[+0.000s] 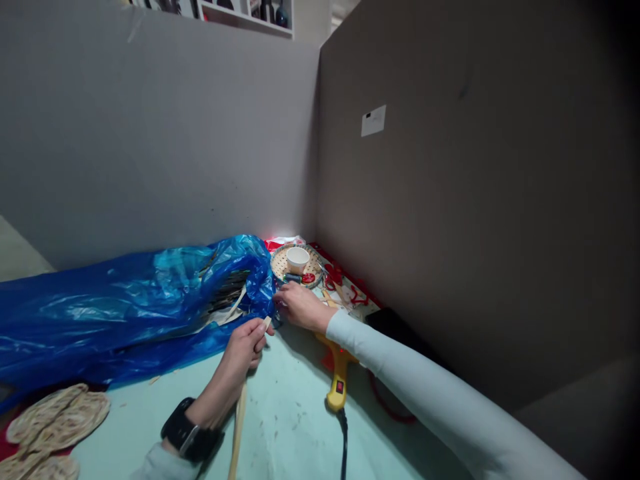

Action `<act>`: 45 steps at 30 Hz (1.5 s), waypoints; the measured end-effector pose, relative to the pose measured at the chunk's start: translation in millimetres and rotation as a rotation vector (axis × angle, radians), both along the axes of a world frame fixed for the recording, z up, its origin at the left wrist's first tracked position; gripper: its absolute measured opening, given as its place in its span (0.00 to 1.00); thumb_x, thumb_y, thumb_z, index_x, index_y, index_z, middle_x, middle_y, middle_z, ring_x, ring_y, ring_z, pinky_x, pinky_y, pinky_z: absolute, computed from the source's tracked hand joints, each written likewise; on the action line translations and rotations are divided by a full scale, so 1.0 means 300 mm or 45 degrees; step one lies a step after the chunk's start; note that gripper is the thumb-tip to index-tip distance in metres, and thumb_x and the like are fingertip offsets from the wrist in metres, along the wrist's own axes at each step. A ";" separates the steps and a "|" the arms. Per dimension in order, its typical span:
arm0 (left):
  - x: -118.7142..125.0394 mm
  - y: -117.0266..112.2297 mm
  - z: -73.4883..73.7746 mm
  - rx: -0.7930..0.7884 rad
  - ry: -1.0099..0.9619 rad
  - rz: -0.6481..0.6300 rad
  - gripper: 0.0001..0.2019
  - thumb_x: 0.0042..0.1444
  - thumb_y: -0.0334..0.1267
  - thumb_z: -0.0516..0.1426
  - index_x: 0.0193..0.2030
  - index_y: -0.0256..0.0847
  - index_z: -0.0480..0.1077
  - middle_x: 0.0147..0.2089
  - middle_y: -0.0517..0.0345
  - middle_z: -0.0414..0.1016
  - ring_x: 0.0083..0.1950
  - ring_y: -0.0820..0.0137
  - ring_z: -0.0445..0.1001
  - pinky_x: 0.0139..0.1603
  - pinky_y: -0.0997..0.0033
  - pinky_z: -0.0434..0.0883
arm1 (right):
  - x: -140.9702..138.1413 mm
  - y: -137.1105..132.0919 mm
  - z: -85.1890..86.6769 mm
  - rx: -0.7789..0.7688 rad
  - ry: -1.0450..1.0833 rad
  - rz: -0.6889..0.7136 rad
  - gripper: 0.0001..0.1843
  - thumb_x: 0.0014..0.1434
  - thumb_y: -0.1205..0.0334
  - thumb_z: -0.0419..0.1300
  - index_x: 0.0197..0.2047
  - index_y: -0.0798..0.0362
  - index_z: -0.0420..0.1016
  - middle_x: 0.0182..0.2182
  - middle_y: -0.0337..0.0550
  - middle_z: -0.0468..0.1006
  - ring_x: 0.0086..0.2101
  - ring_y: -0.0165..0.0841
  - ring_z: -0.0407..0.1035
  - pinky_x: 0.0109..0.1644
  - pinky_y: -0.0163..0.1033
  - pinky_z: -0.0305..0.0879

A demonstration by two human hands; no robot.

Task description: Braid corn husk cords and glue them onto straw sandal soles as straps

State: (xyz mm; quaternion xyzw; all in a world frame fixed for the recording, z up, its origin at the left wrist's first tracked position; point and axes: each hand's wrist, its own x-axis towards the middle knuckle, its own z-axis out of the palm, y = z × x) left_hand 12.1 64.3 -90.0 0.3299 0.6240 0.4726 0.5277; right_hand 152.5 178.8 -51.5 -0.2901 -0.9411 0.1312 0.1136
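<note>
My left hand (245,350) is closed around a thin pale bamboo strip (239,427) that runs down toward me. My right hand (299,305) reaches forward to the mouth of a big blue plastic bag (120,300), its fingers curled at the bag's edge; what they grip is hidden. Pale and dark strips (227,297) stick out of the bag's opening between the two hands. A dark watch (187,433) sits on my left wrist.
A small woven basket (281,263) with a white cup (298,259) stands at the back corner beside red scissors (334,275). A yellow glue gun (339,380) with a black cord lies under my right forearm. Woven round pieces (55,420) lie at left. Grey partition walls enclose the pale green tabletop (290,427).
</note>
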 end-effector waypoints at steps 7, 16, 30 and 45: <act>-0.033 0.005 -0.029 0.132 -0.186 0.104 0.19 0.64 0.41 0.59 0.60 0.41 0.68 0.56 0.49 0.75 0.47 0.61 0.78 0.44 0.54 0.78 | -0.053 -0.003 -0.061 0.092 -0.118 0.073 0.17 0.67 0.57 0.60 0.57 0.54 0.71 0.55 0.49 0.73 0.49 0.41 0.72 0.52 0.52 0.72; -0.055 0.021 -0.038 0.199 -0.215 0.190 0.18 0.64 0.41 0.59 0.59 0.41 0.68 0.55 0.49 0.75 0.46 0.62 0.78 0.43 0.56 0.78 | 0.031 0.010 -0.015 -0.378 0.221 0.043 0.15 0.67 0.57 0.60 0.53 0.56 0.73 0.49 0.47 0.76 0.45 0.38 0.74 0.49 0.49 0.73; 0.072 -0.069 0.080 0.340 -0.039 -0.170 0.13 0.66 0.46 0.56 0.39 0.37 0.71 0.26 0.69 0.67 0.16 0.81 0.56 0.14 0.79 0.56 | 0.133 -0.216 0.054 -1.016 1.002 -0.069 0.07 0.59 0.61 0.59 0.32 0.56 0.75 0.27 0.39 0.75 0.28 0.29 0.66 0.34 0.35 0.62; 0.112 -0.109 0.156 0.504 0.416 0.080 0.15 0.59 0.50 0.60 0.29 0.41 0.70 0.26 0.66 0.66 0.23 0.76 0.53 0.22 0.72 0.48 | 0.162 -0.236 0.084 -1.205 1.043 0.075 0.19 0.54 0.50 0.68 0.43 0.56 0.77 0.39 0.45 0.80 0.42 0.36 0.74 0.50 0.41 0.68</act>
